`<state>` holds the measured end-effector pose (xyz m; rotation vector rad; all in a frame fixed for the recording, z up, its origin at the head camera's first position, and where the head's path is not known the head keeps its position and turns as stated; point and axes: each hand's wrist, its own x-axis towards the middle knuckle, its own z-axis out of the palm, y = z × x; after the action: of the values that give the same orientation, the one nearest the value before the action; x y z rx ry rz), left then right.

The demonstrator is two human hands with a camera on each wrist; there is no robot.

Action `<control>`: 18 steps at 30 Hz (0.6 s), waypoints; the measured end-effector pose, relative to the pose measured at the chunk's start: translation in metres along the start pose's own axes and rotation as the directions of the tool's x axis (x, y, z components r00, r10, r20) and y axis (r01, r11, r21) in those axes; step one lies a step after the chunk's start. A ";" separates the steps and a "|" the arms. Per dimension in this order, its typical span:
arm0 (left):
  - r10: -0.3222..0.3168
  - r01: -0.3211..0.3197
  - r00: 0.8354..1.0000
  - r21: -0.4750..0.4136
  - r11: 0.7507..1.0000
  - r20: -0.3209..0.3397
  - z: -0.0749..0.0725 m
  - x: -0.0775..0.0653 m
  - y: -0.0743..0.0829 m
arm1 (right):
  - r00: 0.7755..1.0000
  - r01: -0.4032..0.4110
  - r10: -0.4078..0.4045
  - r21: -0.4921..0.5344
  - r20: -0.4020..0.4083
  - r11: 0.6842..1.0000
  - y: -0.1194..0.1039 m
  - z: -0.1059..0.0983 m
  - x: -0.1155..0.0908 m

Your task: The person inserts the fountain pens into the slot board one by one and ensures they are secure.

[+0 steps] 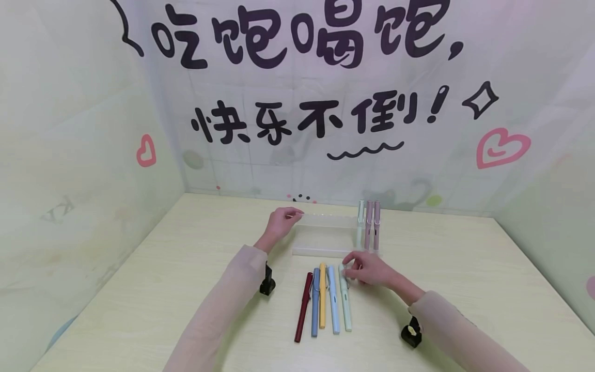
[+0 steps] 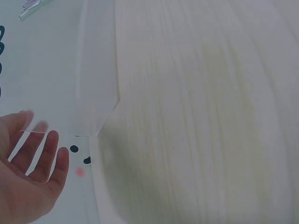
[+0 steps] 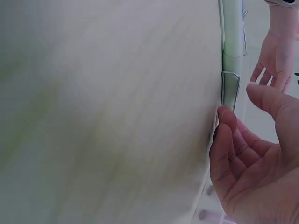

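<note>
My left hand (image 1: 281, 222) is at the upper left corner of a clear pen rack (image 1: 321, 253). Its thumb and index finger pinch the rack's thin edge (image 2: 96, 70), while the other fingers spread loosely. My right hand (image 1: 369, 268) reaches to the cap end of a pale green pen (image 1: 345, 305) lying on the table. Bent fingertips (image 3: 226, 116) are right at that pen's cap, by its metal clip; the thumb (image 3: 261, 98) stands apart. Left of it lie a light blue pen (image 1: 333, 305), a yellow pen (image 1: 323, 302), a blue pen (image 1: 315, 310) and a dark red pen (image 1: 303, 312).
At the rack's right end stand a mint pen (image 1: 360, 227) and two mauve pens (image 1: 369, 227), side by side. A printed cloth (image 1: 297, 170) hangs behind the pale wooden table (image 1: 209, 222). Black wrist cameras (image 1: 267, 281) sit below both sleeves.
</note>
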<state>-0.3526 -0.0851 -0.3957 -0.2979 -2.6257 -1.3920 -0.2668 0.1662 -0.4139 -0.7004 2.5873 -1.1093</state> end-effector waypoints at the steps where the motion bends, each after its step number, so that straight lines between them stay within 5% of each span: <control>1: 0.003 -0.003 1.000 0.000 1.000 -0.001 0.000 0.000 0.000 | 1.000 -0.009 0.009 -0.010 -0.008 1.000 0.000 0.001 0.001; 18: 0.005 -0.005 1.000 0.005 1.000 0.002 0.001 0.000 -0.003 | 0.994 -0.037 0.020 -0.145 -0.111 0.989 -0.003 0.012 0.005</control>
<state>-0.3537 -0.0859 -0.3985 -0.3055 -2.6279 -1.3845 -0.2655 0.1545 -0.4201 -0.6486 2.7854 -0.9816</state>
